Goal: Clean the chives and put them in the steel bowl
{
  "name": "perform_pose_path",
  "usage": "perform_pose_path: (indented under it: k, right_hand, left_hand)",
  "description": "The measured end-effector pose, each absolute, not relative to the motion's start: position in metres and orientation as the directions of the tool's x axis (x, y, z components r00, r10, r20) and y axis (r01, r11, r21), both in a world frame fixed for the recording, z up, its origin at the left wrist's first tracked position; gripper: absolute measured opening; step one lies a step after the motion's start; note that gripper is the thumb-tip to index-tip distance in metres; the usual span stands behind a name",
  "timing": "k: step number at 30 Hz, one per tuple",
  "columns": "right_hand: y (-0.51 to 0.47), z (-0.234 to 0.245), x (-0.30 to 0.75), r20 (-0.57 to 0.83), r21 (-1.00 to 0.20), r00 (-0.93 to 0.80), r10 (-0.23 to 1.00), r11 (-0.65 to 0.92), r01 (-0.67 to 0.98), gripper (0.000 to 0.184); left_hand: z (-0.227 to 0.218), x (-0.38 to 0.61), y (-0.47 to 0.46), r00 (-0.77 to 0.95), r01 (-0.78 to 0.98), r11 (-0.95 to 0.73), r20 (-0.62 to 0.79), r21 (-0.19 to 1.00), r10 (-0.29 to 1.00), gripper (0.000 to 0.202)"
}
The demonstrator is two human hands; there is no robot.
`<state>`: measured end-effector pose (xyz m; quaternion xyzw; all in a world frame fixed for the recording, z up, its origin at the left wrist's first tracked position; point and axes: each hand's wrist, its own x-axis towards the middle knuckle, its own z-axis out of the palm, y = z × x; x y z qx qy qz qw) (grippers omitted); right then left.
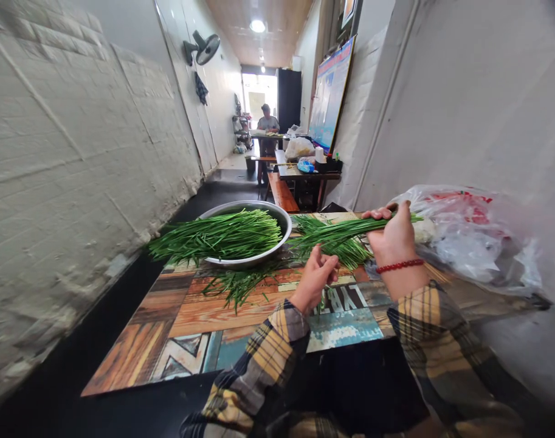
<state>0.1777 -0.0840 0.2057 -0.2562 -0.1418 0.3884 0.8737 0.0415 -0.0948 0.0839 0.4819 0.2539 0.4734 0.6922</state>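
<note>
My right hand (393,234), with a red bead bracelet at the wrist, is closed round a bunch of green garlic chives (345,230). The bunch lies nearly level, its leafy ends pointing left. Below those leaves is my left hand (317,277), its fingers curled together; what they pinch, if anything, is too small to make out. A pile of chives (352,254) rests on the table under the held bunch. To the left, a metal basin (286,228) holds a large heap of chives (227,234), their leaves hanging over its rim. Loose leaf scraps (238,286) lie in front of it.
The patterned wooden tabletop (213,313) carries everything. A clear plastic bag (478,237) sits at the right by the wall. Farther back are another table (295,173), an orange bench (281,191) and a person (268,121) at work. A white brick wall runs along the left.
</note>
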Motion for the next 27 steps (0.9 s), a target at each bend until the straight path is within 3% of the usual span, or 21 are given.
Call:
perform_pose_path:
  k: [3,6,9,12,19,27]
  right_hand:
    - [-0.083,0.203,0.172,0.039,-0.566,0.642,0.766,0.546,-0.617,0.035]
    - [-0.083,0.2,0.171,0.032,-0.58,0.651,0.759,0.544,-0.606,0.035]
    - [-0.083,0.198,0.175,-0.001,-0.61,0.656,0.754,0.52,-0.598,0.033]
    - [-0.083,0.196,0.182,-0.021,-0.609,0.676,0.737,0.527,-0.593,0.031]
    - [-0.084,0.208,0.195,0.016,-0.566,0.716,0.698,0.596,-0.569,0.034]
    - [-0.096,0.232,0.222,0.091,-0.556,0.749,0.656,0.658,-0.509,0.046]
  left_hand:
    - [0.087,0.052,-0.092,0.499,-0.443,0.14,0.113,0.886,0.859,0.047]
    - [0.081,0.058,-0.089,0.557,-0.362,0.118,0.113,0.925,0.822,0.038]
    - [0.066,0.055,-0.082,0.449,-0.087,-0.163,0.185,0.983,0.874,0.033]
    - [0.049,0.044,-0.066,0.335,0.173,-0.351,0.281,0.92,0.9,0.027]
    - [0.026,0.012,-0.036,0.177,0.341,-0.321,0.275,0.884,0.945,0.028]
    - [0.005,-0.014,-0.035,0.079,0.393,-0.277,0.268,0.877,0.96,0.024]
